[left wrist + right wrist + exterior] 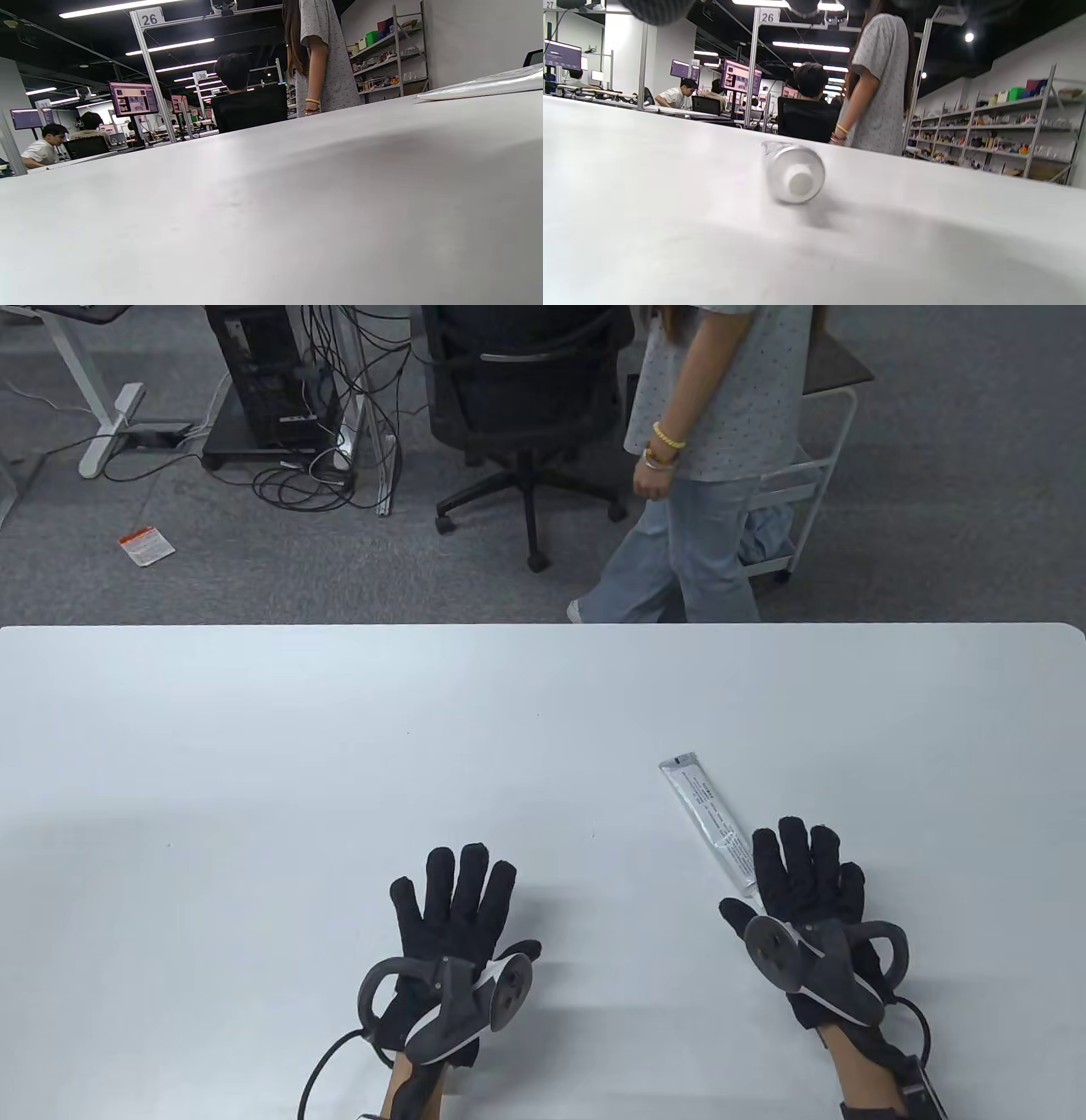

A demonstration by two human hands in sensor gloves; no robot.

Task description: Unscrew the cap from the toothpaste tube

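A silver-white toothpaste tube (711,821) lies flat on the white table (339,746), slanting from far left to near right. Its near end runs under the fingertips of my right hand (802,865), which is spread flat, palm down, over that end. In the right wrist view the tube (793,171) points at the camera, its white cap (801,183) on and facing me; blurred gloved fingers (657,8) hang in along the top edge. My left hand (458,899) lies flat and open on the table, well left of the tube, holding nothing. The tube's edge shows in the left wrist view (483,84).
A person (721,432) in a grey dotted shirt and jeans stands just beyond the table's far edge. An office chair (526,407) and a computer tower with cables (280,390) stand on the floor behind.
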